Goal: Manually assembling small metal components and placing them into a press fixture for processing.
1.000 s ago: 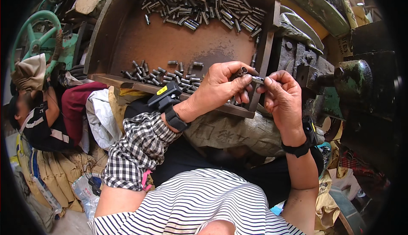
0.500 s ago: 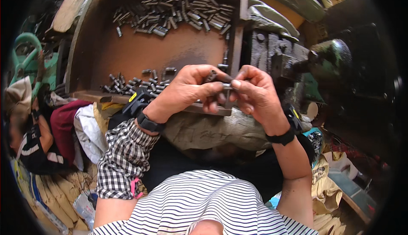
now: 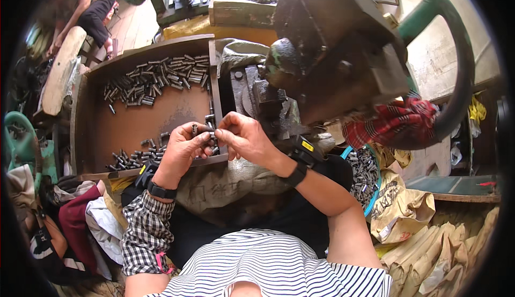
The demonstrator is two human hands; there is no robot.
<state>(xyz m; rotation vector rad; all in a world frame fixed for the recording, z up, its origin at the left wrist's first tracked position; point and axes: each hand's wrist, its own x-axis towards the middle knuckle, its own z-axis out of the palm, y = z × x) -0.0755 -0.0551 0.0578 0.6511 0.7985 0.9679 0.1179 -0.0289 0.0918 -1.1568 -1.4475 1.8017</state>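
Note:
My left hand [image 3: 182,152] is closed, with a short metal tube [image 3: 195,130] standing up between its fingers. The fingertips of my right hand [image 3: 245,140] are pinched against those of the left, over the front right corner of a brown wooden tray [image 3: 142,176]. Between the two sets of fingertips sits a small metal piece [image 3: 212,135], mostly covered by the fingers. Beneath and beside the left hand lies a pile of short dark metal tubes [image 3: 126,160]. A larger heap of longer shiny metal tubes [image 3: 155,79] fills the tray's far side.
A dark machine [image 3: 332,55] with a large green handwheel [image 3: 456,55] stands on the right. A blue-rimmed basin [image 3: 379,181] of metal parts sits by my right elbow. Another parts-filled wooden box [image 3: 241,15] is at the back. A person [image 3: 88,7] bends at the far left.
The view has swung right, so the tray appears further left and the handwheel and basin now show. My hands remain together, fingertips pinched, with the tube still in my left hand.

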